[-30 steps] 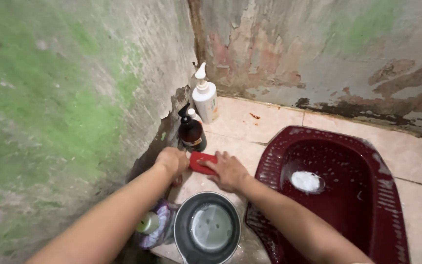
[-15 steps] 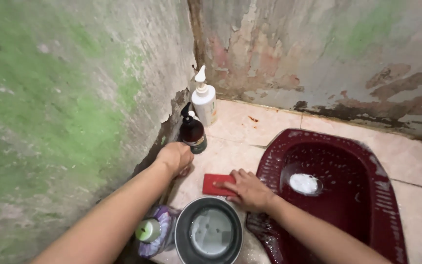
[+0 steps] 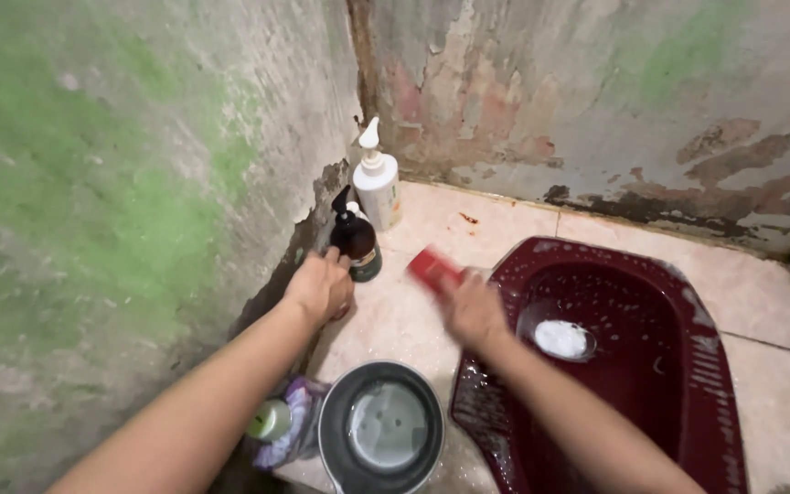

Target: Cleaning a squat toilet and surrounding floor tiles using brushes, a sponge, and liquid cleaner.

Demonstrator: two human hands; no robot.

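Observation:
My right hand (image 3: pixel 471 309) grips a small red scrubbing brush (image 3: pixel 432 268) just above the pale floor tiles, beside the left rim of a dark red squat toilet (image 3: pixel 688 366). The hand is blurred by motion. My left hand (image 3: pixel 320 288) rests with curled fingers on the tiles by the wall and touches the base of a dark pump bottle (image 3: pixel 356 240). A white pump bottle (image 3: pixel 377 183) stands behind it in the corner.
A round metal pot (image 3: pixel 381 427) holding water sits near my forearms. A purple bottle with a green cap (image 3: pixel 278 426) lies at the wall base. Stained, mossy walls close in on the left and back. Wet tiles (image 3: pixel 496 224) surround the toilet.
My right hand has carried the red brush away from the pot, up toward the bottles and the toilet rim. My left hand has shifted forward against the dark bottle.

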